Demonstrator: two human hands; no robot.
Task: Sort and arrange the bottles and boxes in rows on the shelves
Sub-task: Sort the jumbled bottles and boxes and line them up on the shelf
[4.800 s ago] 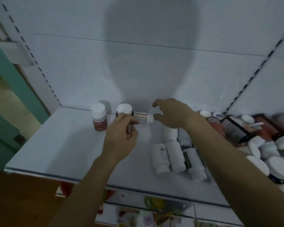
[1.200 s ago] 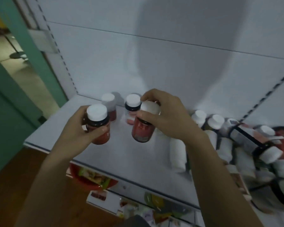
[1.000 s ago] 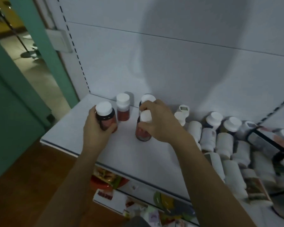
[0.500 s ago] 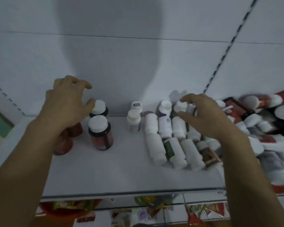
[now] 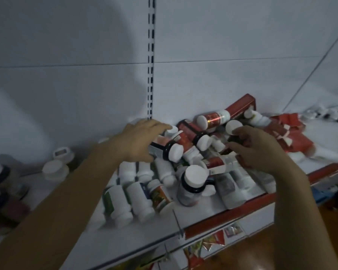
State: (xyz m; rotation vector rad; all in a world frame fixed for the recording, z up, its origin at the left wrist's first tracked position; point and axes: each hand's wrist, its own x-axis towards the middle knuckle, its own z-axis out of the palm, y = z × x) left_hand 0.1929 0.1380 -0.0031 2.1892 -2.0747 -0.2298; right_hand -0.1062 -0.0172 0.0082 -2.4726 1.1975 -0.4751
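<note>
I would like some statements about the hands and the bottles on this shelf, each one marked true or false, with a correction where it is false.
1. Both hands reach into the heap of bottles. True: the left hand and the right hand are both at the pile.
2. The white bottles near the shelf's front edge stand upright in a row. False: they lie on their sides.
3. A long red box leans against the back wall behind the heap. True.
4. The dark bottle with a white cap in front of the right hand has lost its cap. False: the cap is on.
5. The left hand's fingers are closed in a fist. False: they are spread over the bottles.
</note>
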